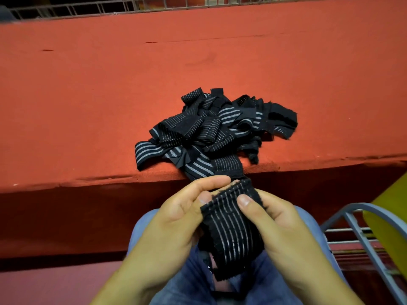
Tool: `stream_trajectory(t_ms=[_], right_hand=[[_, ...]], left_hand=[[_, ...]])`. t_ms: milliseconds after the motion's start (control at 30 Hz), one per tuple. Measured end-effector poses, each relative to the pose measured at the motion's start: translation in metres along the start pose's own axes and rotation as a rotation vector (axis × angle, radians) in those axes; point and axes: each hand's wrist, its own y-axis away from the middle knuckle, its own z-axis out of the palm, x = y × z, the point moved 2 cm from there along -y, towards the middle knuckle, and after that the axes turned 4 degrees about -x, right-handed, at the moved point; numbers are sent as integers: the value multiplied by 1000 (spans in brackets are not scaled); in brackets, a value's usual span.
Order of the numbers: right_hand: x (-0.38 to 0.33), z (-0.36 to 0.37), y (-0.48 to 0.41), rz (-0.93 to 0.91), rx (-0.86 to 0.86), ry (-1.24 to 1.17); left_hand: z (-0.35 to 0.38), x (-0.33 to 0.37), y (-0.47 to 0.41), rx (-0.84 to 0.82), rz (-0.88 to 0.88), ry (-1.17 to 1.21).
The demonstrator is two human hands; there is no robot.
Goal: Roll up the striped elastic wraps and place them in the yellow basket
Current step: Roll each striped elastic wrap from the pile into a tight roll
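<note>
A black elastic wrap with thin white stripes [233, 225] hangs between my hands over my lap, below the table's front edge. My left hand [176, 219] holds its upper left edge, thumb on top and fingers curled behind. My right hand [279, 221] pinches its right side, the thumb pressing on the striped face. The wrap's lower end drapes down between my knees. A tangled pile of striped wraps [211, 130] lies on the red table near its front edge, one strip hanging over the edge toward my hands. A corner of the yellow basket [389, 221] shows at the right.
The red cloth-covered table [110, 84] fills the upper view, with a wire grid railing [132, 5] along its far side. A grey metal rack frame [361, 234] stands at my right, around the yellow basket. My blue jeans [193, 280] are below my hands.
</note>
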Motion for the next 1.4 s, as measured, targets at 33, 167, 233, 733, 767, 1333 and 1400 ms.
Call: stream_trajectory(t_ms=[33, 167, 233, 733, 767, 1333, 1400], right_hand=[[0, 0, -1, 0, -5, -1], [0, 0, 0, -9, -13, 7], [-1, 2, 0, -27, -8, 45], [-2, 3, 6, -41, 180, 91], [-4, 0, 6, -54, 208, 71], [-1, -9, 6, -38, 110, -53], [1, -8, 7, -30, 104, -24]], left_hand=[[0, 1, 0, -9, -2, 5], [1, 2, 1, -12, -1, 94], [2, 3, 2, -18, -2, 125], [5, 8, 7, 30, 114, -326], [5, 8, 8, 27, 117, -342], [-6, 2, 9, 162, 127, -435], [-5, 2, 9, 164, 121, -375]])
